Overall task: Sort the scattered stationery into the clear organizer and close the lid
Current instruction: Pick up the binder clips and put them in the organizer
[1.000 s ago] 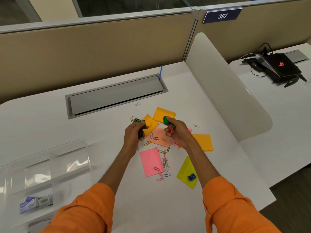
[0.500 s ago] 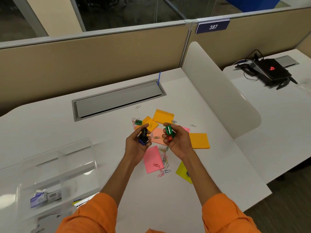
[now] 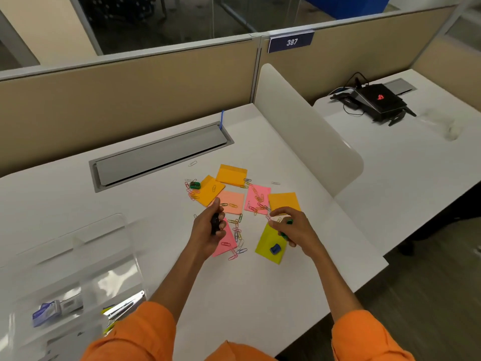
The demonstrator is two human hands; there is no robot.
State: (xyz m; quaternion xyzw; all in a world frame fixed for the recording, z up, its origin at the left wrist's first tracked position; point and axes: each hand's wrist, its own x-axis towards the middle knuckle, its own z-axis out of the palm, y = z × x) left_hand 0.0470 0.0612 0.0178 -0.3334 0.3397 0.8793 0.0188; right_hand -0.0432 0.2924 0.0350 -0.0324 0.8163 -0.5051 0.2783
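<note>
My left hand (image 3: 208, 230) is curled round dark binder clips above a pink sticky note (image 3: 227, 243). Over the top edge of a yellow-green note (image 3: 265, 244), my right hand (image 3: 291, 229) grips green binder clips. A blue binder clip (image 3: 275, 248) lies on that note. Another green clip (image 3: 194, 185) sits by the far orange note (image 3: 209, 190). Several coloured paper clips (image 3: 237, 231) are scattered among orange, peach and pink notes. The clear organizer (image 3: 67, 272) stands open at the left, with a stapler-pin box (image 3: 46, 312) inside.
A grey cable hatch (image 3: 161, 155) is set into the desk behind the notes. A white curved divider (image 3: 304, 126) bounds the desk on the right. Beyond it, a black laptop (image 3: 377, 100) sits on the neighbouring desk. The desk's front edge runs near my right forearm.
Both hands drew back toward me and apart, still holding clips. My right hand moved right, down to the yellow-green note. The camera tilted, so the organizer shows more.
</note>
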